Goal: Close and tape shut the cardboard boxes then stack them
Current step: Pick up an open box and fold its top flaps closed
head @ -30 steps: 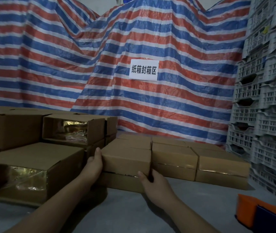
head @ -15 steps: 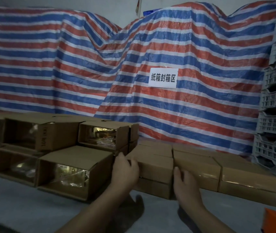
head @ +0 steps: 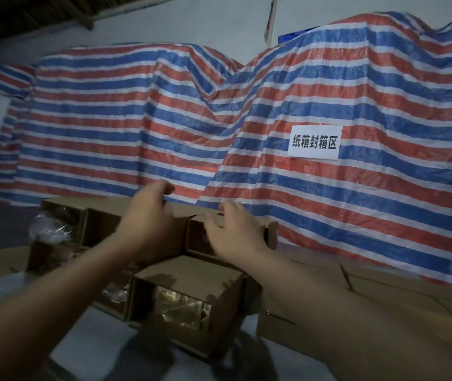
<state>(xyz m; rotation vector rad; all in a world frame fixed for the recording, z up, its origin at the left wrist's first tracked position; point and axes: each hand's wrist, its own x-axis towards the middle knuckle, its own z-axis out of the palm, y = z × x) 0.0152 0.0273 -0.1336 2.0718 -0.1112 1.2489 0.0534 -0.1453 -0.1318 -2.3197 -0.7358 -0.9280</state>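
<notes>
Nearest to me, low in the middle of the view, an open cardboard box (head: 189, 306) lies on its side on the grey table (head: 87, 350), its open end toward me with shiny clear wrapping showing inside. Just right of it, a row of closed boxes (head: 401, 306) runs along the table's right side. Both my forearms reach out over the near box toward an upper box (head: 270, 229) stacked behind it, whose open end also faces me. My left hand (head: 148, 218) hangs over the box top to the left of that one, fingers curled downward; through the blur I cannot tell whether it grips anything or even touches. My right hand (head: 233, 232) sits at the front of the upper box with fingers bent; it seems to be on the top flap edge, but motion blur keeps me from saying whether it holds it. Farther left, more open boxes (head: 62, 229) sit stacked, clear plastic spilling from one. Behind everything hangs a red, white and blue striped tarp (head: 329, 86), with a white sign (head: 314, 143) printed in black characters on its right half.
</notes>
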